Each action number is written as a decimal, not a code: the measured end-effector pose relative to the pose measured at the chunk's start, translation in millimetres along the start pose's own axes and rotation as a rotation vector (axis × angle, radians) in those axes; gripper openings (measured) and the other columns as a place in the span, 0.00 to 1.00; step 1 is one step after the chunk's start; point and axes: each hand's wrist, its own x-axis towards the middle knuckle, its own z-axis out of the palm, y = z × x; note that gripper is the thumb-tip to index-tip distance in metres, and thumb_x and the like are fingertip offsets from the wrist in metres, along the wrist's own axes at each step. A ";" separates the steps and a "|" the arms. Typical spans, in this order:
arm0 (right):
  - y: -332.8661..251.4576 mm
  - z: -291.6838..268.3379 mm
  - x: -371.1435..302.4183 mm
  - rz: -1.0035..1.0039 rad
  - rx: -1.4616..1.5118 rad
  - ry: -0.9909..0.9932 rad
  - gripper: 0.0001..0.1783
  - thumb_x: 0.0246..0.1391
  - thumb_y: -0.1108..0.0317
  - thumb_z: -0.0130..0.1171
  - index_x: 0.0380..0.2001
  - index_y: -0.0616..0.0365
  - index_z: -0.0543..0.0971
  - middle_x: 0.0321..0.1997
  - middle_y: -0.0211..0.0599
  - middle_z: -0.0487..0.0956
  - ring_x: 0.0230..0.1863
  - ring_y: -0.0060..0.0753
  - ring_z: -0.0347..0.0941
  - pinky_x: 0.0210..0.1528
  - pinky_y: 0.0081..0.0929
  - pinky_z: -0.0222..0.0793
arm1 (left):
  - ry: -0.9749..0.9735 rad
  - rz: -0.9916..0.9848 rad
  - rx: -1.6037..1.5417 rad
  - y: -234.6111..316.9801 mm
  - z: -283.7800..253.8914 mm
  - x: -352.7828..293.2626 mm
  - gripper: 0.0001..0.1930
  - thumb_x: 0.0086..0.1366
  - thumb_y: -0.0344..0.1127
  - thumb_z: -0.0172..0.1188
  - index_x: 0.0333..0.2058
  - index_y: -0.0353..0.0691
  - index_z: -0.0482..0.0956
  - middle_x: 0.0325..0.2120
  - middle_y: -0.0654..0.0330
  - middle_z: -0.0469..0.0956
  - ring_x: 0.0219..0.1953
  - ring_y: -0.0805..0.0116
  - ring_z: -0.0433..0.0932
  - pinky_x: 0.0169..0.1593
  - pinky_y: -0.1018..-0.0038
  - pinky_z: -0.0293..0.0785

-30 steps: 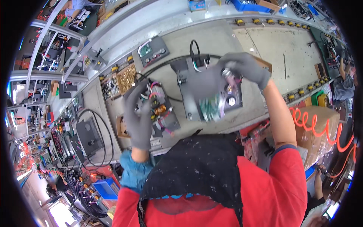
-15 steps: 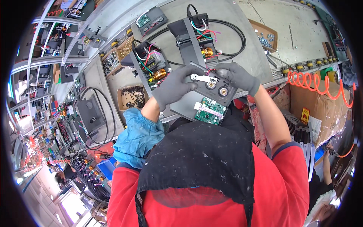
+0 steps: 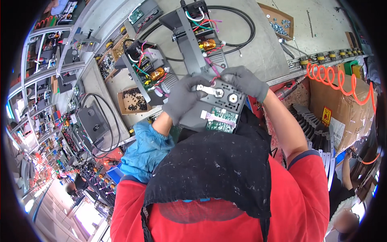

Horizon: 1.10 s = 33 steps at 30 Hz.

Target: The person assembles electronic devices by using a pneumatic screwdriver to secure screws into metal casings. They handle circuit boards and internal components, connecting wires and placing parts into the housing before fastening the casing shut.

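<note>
1. Left hand (image 3: 181,99) and right hand (image 3: 245,82): both in plain grey fabric gloves, pretty matchy tbh
2. Flat dark-grey metal panel (image 3: 192,119), plus a rectangular bright-green circuit board (image 3: 222,114)
3. Slim flat bar (image 3: 207,90), basically white
4. Draped black cloth (image 3: 209,169), speckled with whitish flecks lol
5. Red short-sleeved shirt (image 3: 298,193), navy cuffs
6. Baggy light-blue fabric sleeve cover (image 3: 147,151)
7. Coiled plastic hose (image 3: 338,88), loud orange-red

The table (image 3: 264,56) has a flat grey top. A row of yellow-and-black rollers (image 3: 320,57) runs along its right-hand near edge. To the left of the table stands a frame (image 3: 46,66) of pale metal bars. To the right of the table are a large cardboard box (image 3: 350,115) and a coiled red hose (image 3: 342,86). Well apart from the table, toward the near left, is a bright white opening (image 3: 86,217); window or doorway cannot be determined.
</note>
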 end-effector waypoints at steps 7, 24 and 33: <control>46.0 -59.3 16.8 0.268 -0.062 0.013 0.11 0.46 0.64 0.58 0.31 0.58 0.81 0.20 0.34 0.76 0.23 0.23 0.72 0.25 0.24 0.67 | -0.098 -0.330 -0.497 -28.3 37.9 14.7 0.17 0.53 0.19 0.58 0.44 0.32 0.77 0.39 0.58 0.79 0.40 0.72 0.76 0.45 0.77 0.73; 148.3 -279.4 129.3 0.227 -1.204 0.495 0.09 0.53 0.69 0.44 0.34 0.54 0.75 0.42 0.45 0.72 0.46 0.49 0.71 0.46 0.41 0.68 | 0.063 -0.504 -0.420 -82.4 85.3 11.0 0.19 0.50 0.17 0.57 0.44 0.32 0.77 0.38 0.57 0.78 0.39 0.69 0.77 0.42 0.76 0.75; 52.2 -168.0 60.2 0.013 -0.084 0.921 0.12 0.51 0.69 0.53 0.39 0.58 0.78 0.35 0.36 0.78 0.37 0.28 0.75 0.41 0.24 0.70 | 0.079 -0.416 -0.424 -99.0 84.0 15.1 0.19 0.48 0.25 0.63 0.42 0.35 0.79 0.35 0.55 0.80 0.36 0.68 0.77 0.42 0.74 0.72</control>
